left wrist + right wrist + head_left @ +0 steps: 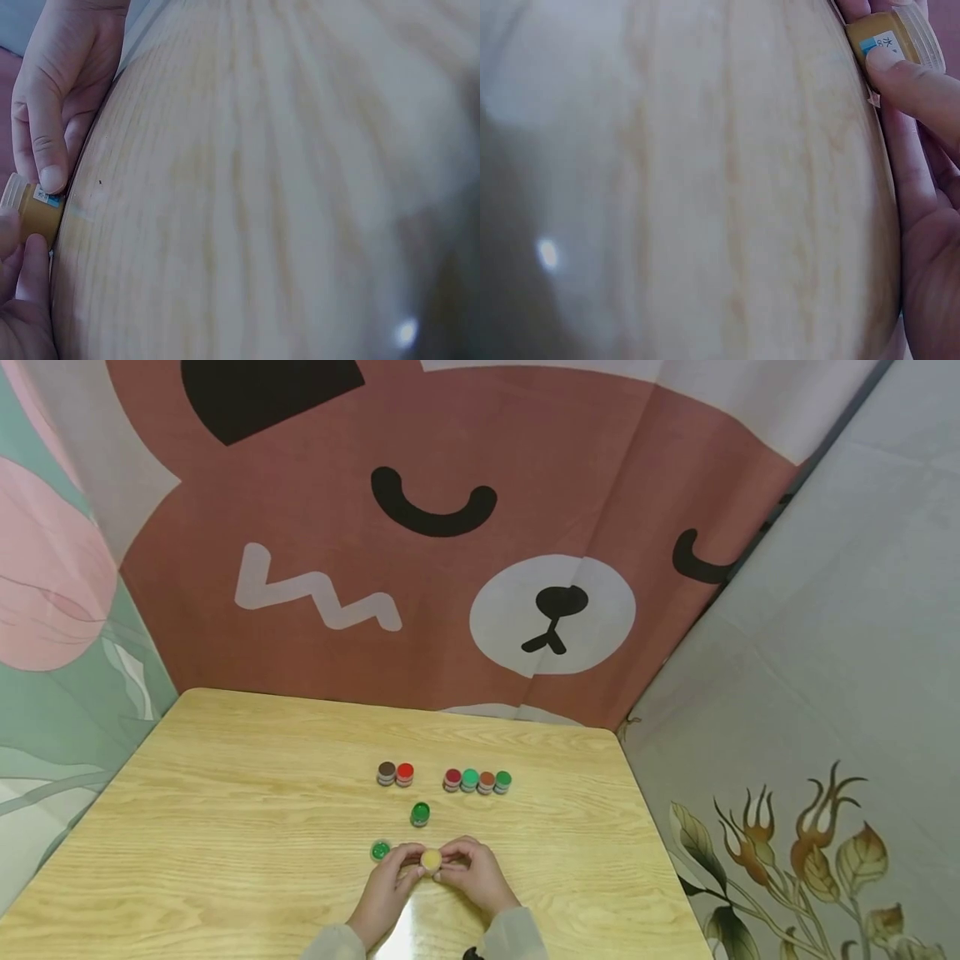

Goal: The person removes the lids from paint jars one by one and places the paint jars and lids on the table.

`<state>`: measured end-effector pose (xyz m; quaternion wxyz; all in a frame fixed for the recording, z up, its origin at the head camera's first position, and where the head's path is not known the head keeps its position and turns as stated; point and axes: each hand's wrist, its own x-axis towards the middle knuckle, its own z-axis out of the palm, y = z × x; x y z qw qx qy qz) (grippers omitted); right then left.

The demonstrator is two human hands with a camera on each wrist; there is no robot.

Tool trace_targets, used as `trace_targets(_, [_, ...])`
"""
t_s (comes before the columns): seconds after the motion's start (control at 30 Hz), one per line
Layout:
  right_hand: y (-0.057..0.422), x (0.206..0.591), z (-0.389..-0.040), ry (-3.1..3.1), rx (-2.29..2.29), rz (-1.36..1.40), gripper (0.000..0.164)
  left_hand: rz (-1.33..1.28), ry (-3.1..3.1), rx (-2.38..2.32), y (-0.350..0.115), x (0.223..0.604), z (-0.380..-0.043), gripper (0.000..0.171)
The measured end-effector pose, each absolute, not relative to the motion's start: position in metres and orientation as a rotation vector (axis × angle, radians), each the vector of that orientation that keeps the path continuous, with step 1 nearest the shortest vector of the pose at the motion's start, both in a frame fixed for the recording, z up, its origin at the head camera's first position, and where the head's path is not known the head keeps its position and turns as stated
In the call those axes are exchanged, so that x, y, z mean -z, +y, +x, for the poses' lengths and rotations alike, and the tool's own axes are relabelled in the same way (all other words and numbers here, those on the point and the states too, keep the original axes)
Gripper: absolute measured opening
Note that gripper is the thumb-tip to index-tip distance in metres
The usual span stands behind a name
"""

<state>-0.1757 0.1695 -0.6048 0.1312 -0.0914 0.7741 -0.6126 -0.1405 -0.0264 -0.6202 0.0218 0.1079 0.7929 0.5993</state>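
Both hands hold a small yellow-ochre paint jar (431, 860) with a clear ribbed lid. The left hand (387, 885) pinches it from the left, and the right hand (477, 875) from the right. In the right wrist view, the right thumb (915, 86) lies over the blue and white label of the jar (862, 37). The left wrist view has the jar (41, 221) at its left edge, between the fingers of both hands. Just beyond the hands stands a green paint jar (420, 814). A round green-smeared lid (381, 850) lies beside the left fingertips.
Farther back stand a brown jar (386, 773) and a red jar (405, 774) side by side. Right of them is a row of several jars, among them a dark red one (452, 779) and a green one (503, 782). Printed curtains (300, 652) border the wooden table (225, 827).
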Motion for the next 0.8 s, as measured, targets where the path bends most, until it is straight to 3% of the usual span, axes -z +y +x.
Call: trace_targets(0.8, [0.1678,0.6039,-0.1751,2.236,1.794,-0.233,0.026,0.329,2.398,-1.886,-0.0279,0.6179,-0.1404,0.029])
